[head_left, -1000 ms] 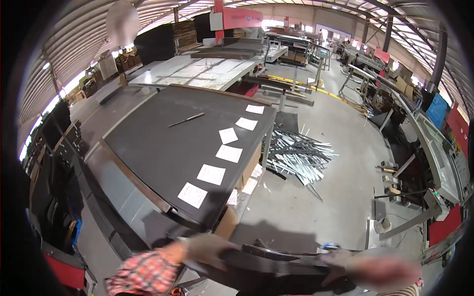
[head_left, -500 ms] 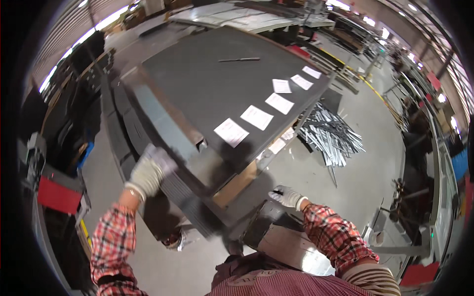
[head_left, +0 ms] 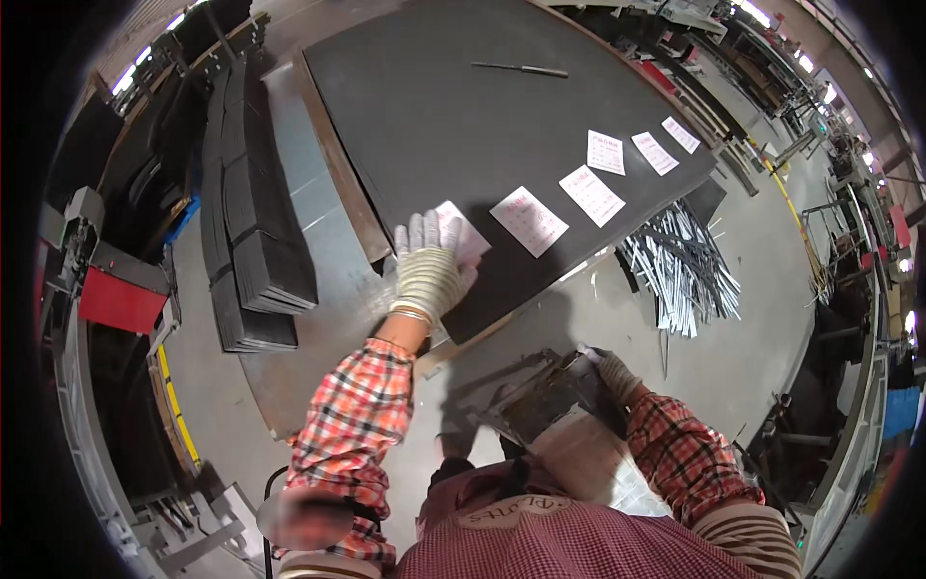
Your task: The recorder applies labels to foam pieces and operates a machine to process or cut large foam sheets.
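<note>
My left hand [head_left: 430, 265], in a striped white work glove, reaches over the near left corner of a dark flat sheet stack [head_left: 434, 121]. Its fingers are spread and partly cover a printed paper slip [head_left: 463, 232]; whether they touch it I cannot tell. More white slips, such as this paper slip [head_left: 530, 221], lie in a row along the near right edge of the stack. My right hand [head_left: 614, 372], also gloved, is beside a worn, box-like metal piece [head_left: 550, 396]. Its fingers are curled, and what they hold, if anything, is hidden.
A thin dark tool with a handle [head_left: 521, 69] lies far back on the sheets. Bundled black strips [head_left: 246, 212] stand left of the stack on a metal surface [head_left: 318, 203]. A pile of silvery strips [head_left: 680, 270] covers floor at the right. A red panel [head_left: 122, 299] stands far left.
My left hand has moved right, from beside the black strips to the nearest paper slip, its fingers now spread. My right hand has shifted slightly right. The whole view has turned.
</note>
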Motion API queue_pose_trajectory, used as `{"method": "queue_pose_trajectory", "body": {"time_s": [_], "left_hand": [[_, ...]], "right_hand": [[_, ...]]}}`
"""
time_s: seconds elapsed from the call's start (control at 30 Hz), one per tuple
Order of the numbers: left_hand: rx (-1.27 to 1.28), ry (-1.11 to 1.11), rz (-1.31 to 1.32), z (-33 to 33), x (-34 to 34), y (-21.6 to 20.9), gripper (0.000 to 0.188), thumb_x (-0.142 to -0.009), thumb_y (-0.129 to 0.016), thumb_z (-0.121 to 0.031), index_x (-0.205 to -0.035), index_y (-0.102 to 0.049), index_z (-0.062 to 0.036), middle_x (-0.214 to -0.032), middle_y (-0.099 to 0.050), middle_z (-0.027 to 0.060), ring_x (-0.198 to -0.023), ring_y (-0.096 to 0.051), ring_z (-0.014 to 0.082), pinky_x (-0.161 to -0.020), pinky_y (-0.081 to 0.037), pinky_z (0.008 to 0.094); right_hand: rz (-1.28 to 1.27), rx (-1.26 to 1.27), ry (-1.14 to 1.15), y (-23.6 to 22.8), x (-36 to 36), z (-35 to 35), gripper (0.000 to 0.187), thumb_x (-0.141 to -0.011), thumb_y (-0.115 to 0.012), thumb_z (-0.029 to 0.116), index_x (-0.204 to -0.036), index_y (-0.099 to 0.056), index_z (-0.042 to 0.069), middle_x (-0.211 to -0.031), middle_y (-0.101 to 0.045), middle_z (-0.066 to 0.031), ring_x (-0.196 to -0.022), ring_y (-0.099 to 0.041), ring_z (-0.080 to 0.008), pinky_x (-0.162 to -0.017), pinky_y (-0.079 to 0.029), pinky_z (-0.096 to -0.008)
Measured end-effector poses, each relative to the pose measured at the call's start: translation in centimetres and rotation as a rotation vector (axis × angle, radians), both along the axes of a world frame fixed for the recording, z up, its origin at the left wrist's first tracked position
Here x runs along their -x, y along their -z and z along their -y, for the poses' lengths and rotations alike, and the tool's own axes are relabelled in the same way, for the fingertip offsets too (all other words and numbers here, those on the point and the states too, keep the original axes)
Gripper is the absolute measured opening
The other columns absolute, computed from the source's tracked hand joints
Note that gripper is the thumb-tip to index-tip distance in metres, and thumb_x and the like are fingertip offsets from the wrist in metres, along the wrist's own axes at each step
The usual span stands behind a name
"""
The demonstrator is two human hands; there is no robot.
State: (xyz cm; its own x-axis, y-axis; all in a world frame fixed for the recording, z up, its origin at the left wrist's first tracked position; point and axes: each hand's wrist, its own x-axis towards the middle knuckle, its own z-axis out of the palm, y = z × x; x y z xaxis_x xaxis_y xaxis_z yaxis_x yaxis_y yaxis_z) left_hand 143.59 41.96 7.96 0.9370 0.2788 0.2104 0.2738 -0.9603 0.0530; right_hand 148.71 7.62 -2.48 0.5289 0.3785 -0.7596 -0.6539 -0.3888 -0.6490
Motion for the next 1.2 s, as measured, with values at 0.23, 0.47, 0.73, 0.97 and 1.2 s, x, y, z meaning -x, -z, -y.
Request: {"method": "queue_pose_trajectory", "body": {"time_s": [0.23, 0.47, 0.73, 0.97, 1.2], "left_hand": [[0.050, -0.029, 0.181, 1.6, -4.3, 0.1, 0.072, -0.076, -0.059, -0.043, -0.134, -0.037, -0.0055, -0.139, -0.033, 0.0214, -0.128, -0.032, 0.0388, -0.106, -0.018, 0.0538], [-0.024, -0.081, -0.013, 1.8, -5.3, 0.9, 0.066, -0.081, -0.054, -0.043, -0.135, -0.036, -0.0087, -0.140, -0.032, 0.0212, -0.130, -0.028, 0.0380, -0.106, -0.017, 0.0546], [0.061, -0.030, 0.092, 5.6, -0.9, 0.7, 0.067, -0.076, -0.063, -0.030, -0.131, -0.038, -0.0017, -0.135, -0.033, 0.0234, -0.127, -0.030, 0.0394, -0.104, -0.022, 0.0535], [1.544, -0.517, 0.795, 10.0, 6.3, 3.6, 0.039, -0.086, -0.054, -0.009, -0.120, -0.041, 0.0033, -0.105, -0.053, 0.0121, -0.093, -0.051, 0.0179, -0.082, -0.042, 0.0288], [1.558, -0.535, 0.617, 16.8, 11.8, 4.6, 0.022, -0.090, -0.054, -0.014, -0.109, -0.043, -0.0104, -0.097, -0.052, -0.0026, -0.086, -0.047, 0.0079, -0.080, -0.040, 0.0222]], "right_hand": [[0.672, -0.001, -0.072, -2.7, 0.6, -2.6, 0.053, -0.083, -0.061, 0.043, -0.108, -0.053, -0.003, -0.100, -0.059, -0.0118, -0.089, -0.057, -0.0195, -0.076, -0.047, -0.0325], [-0.184, -0.329, 0.366, -6.2, 0.9, -15.1, 0.040, -0.082, -0.064, 0.042, -0.103, -0.056, 0.009, -0.083, -0.057, -0.0047, -0.065, -0.055, -0.0134, -0.053, -0.043, -0.0239], [-0.096, -0.390, 0.468, -7.2, 3.1, -9.7, 0.037, -0.085, -0.058, 0.048, -0.094, -0.057, 0.012, -0.071, -0.056, -0.0003, -0.047, -0.047, -0.0100, -0.042, -0.039, -0.0233], [0.913, 0.038, -0.273, -8.0, -1.7, -9.7, 0.048, -0.091, -0.048, 0.044, -0.100, -0.056, -0.002, -0.083, -0.061, -0.0161, -0.073, -0.059, -0.0289, -0.068, -0.047, -0.0342], [0.854, 0.276, -0.717, -11.4, 1.2, -4.3, 0.048, -0.088, -0.050, 0.042, -0.103, -0.053, -0.004, -0.090, -0.060, -0.0260, -0.085, -0.057, -0.0410, -0.076, -0.046, -0.0442]]}}
